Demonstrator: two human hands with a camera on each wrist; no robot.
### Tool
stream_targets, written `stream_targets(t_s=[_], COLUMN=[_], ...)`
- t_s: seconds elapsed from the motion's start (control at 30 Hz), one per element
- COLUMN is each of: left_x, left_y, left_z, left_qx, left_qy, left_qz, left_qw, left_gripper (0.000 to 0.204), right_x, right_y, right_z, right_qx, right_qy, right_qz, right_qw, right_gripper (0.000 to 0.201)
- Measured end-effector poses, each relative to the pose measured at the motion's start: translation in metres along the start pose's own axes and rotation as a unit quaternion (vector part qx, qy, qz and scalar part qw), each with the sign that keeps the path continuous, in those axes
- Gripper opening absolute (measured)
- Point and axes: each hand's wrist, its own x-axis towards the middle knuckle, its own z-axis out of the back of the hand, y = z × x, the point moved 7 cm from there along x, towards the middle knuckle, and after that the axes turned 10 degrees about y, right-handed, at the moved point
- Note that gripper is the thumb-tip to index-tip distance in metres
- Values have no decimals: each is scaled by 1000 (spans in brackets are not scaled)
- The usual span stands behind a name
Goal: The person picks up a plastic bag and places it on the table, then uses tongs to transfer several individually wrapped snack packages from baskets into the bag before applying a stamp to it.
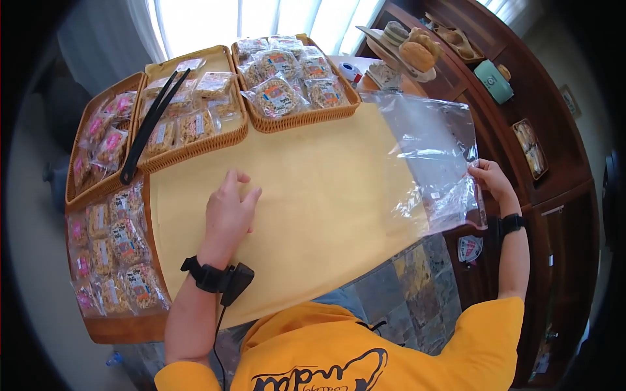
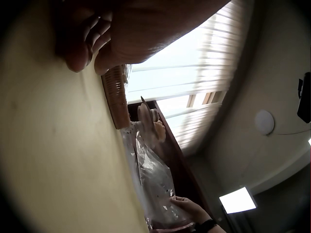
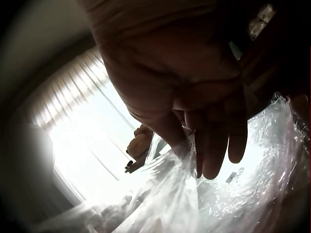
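Note:
At the right end of the table, my right hand (image 1: 493,179) pinches the edge of a large clear plastic bag (image 1: 427,146) between thumb and fingers. Most of the bag lies flat over the table's edge, wrinkled and shiny. In the right wrist view the plastic (image 3: 170,194) bunches at the thumb, while the other fingers (image 3: 214,155) extend downward. My left hand (image 1: 229,212) holds nothing, its fingers loosely bent above the yellow cloth (image 1: 313,189). From the left wrist view, its thumb and fingertips hover close over that cloth.
Wicker baskets (image 1: 303,120) of wrapped snacks line the far side, with black tongs (image 1: 153,124) across two of them. More wrapped packets (image 1: 124,241) lie at the left end. Beyond the right side, a dark wooden shelf (image 1: 554,137) carries bread and a green box (image 1: 493,81).

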Motion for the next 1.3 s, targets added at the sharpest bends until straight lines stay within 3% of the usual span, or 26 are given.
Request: stream_targets(t_s=[0.03, 0.2, 0.3, 0.37, 0.63, 0.97, 1.03, 1.1, 1.13, 1.17, 1.2, 1.3], left_x=[0, -3, -2, -1, 0, -2, -1, 2, 2, 2, 1, -1], left_y=[-2, -6, -8, -5, -5, -10, -8, 1, 4, 3, 3, 5], left_z=[-1, 0, 0, -1, -1, -1, 0, -1, -1, 0, 0, -2], left_qx=[20, 11, -1, -3, -2, -38, -38, 34, 54, 75, 72, 96], left_qy=[1, -6, -7, -5, 14, 14, 17, -11, -24, -37, -38, -71], left_qz=[-3, -14, -11, -2, 37, 31, 36, -31, -47, -60, -53, -83], left_qw=[1000, 1000, 1000, 1000, 999, 999, 998, 999, 997, 995, 995, 989], left_gripper=[27, 25, 23, 23, 25, 24, 25, 26, 26, 26, 27, 30], right_x=[18, 69, 84, 92, 114, 146, 149, 130, 120, 122, 132, 110], right_y=[-24, -56, -55, -57, -56, -63, -61, -33, -18, -12, -17, 44], right_z=[25, 68, 67, 74, 88, 81, 87, 81, 74, 75, 85, 34], right_qx=[-38, -131, -112, -121, -70, -58, -152, -354, -348, -354, -333, -297], right_qy=[-36, -60, 0, -6, -147, -173, -214, -309, -311, -305, -311, -252], right_qz=[-56, -126, -114, -111, -81, 2, 1, 24, -14, 8, 82, 222], right_qw=[997, 981, 987, 986, 983, 983, 965, 882, 885, 884, 886, 894], right_gripper=[11, 10, 12, 11, 10, 8, 18, 33, 43, 41, 37, 23])
